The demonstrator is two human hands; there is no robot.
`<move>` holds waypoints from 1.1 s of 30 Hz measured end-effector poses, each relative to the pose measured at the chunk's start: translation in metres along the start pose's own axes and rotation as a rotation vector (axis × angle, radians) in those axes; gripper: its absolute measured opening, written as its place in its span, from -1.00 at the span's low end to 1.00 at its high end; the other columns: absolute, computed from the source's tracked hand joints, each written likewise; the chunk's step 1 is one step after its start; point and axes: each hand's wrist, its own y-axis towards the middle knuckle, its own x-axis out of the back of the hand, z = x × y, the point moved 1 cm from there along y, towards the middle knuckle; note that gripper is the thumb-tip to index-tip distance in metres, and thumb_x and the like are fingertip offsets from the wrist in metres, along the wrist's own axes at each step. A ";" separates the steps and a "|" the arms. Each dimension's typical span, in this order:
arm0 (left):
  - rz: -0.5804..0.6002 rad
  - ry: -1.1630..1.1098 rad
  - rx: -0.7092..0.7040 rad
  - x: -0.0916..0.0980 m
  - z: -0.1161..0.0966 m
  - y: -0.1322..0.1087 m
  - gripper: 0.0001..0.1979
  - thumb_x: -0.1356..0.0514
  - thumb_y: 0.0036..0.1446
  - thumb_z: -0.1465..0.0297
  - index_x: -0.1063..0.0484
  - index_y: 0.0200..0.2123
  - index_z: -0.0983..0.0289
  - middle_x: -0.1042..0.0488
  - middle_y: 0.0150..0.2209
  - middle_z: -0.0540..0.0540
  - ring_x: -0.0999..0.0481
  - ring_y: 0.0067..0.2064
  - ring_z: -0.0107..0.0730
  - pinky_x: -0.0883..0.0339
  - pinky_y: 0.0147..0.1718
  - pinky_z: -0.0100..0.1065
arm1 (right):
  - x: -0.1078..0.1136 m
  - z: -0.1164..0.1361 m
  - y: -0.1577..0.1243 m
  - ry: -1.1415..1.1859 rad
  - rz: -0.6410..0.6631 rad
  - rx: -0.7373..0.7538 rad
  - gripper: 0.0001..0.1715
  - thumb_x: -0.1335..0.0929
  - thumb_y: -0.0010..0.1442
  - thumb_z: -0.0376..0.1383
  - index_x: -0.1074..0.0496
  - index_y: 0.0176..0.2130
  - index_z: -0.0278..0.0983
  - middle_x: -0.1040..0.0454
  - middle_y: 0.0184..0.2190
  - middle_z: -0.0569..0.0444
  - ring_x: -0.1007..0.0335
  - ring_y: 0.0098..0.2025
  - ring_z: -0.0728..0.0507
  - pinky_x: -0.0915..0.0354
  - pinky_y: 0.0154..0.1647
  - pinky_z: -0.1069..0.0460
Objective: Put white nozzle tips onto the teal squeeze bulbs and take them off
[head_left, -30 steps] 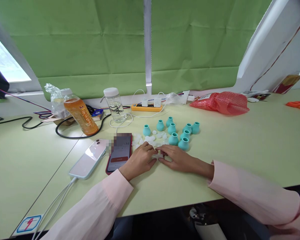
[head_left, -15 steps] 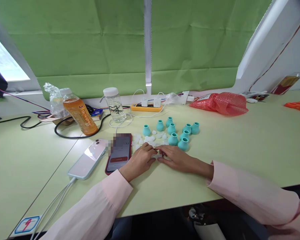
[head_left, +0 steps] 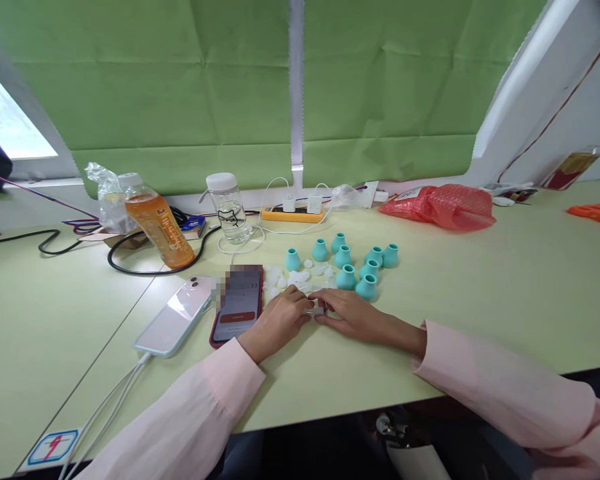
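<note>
Both hands meet at the front middle of the table. My left hand (head_left: 283, 315) is closed, its fingertips on one end of a small clear, whitish piece (head_left: 314, 311). The other end is pinched by the thumb and fingers of my right hand (head_left: 349, 316). Fingers cover much of the piece, so its exact kind does not show. Just behind the hands lie several small translucent white pieces (head_left: 296, 277). Several turquoise, vase-shaped pieces with open tops (head_left: 346, 278) stand behind and to the right of them.
Left of my hands lie a red-cased phone (head_left: 238, 307) and a pale phone (head_left: 176, 317) with charging cables. Farther back are an orange drink bottle (head_left: 160, 227), a clear water bottle (head_left: 231, 213), a yellow power strip (head_left: 293, 215) and a red bubble-wrap bag (head_left: 440, 207).
My hands and the piece between them stay in nearly the same place. The view has shifted very slightly.
</note>
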 end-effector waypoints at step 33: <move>-0.037 0.025 0.017 -0.001 0.001 -0.001 -0.79 -0.06 -0.08 0.59 -0.37 -0.32 0.33 -0.41 -0.40 0.15 -0.34 -0.22 -0.24 -0.29 -0.28 -0.29 | 0.010 -0.018 0.001 -0.481 -0.314 -0.229 -0.49 -0.26 0.00 -0.30 -0.17 -0.03 -0.36 -0.27 -0.11 -0.19 -0.17 -0.12 -0.33 0.05 -0.05 -0.27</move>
